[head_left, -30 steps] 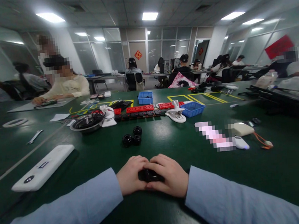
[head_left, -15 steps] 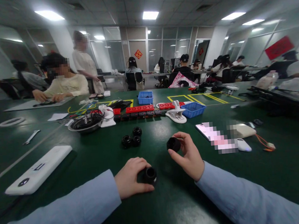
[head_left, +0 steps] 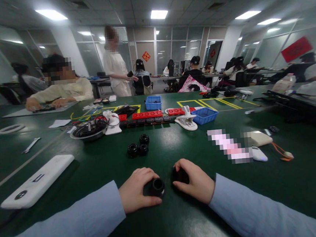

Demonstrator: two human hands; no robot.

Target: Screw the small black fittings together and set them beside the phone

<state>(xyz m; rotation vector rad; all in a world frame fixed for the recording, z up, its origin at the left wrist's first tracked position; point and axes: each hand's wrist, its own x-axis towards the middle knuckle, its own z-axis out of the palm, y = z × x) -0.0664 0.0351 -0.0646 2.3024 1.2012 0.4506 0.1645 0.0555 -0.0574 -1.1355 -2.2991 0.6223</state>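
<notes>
Smooth green tabletop (head_left: 173, 227) catches a soft sheen at the bottom of the frame. Just below centre, the left hand (head_left: 136, 190) grips a black hollow cylinder (head_left: 158, 188), thumb and fingers around its side, its circular mouth showing. Just right of it, the right hand (head_left: 198, 181) curls round a dark rounded piece (head_left: 179, 176), its details lost in shadow. Near mid-frame cluster three glossy, rounded black parts (head_left: 143, 149); farther up sits a blue plastic bin (head_left: 153, 106).
</notes>
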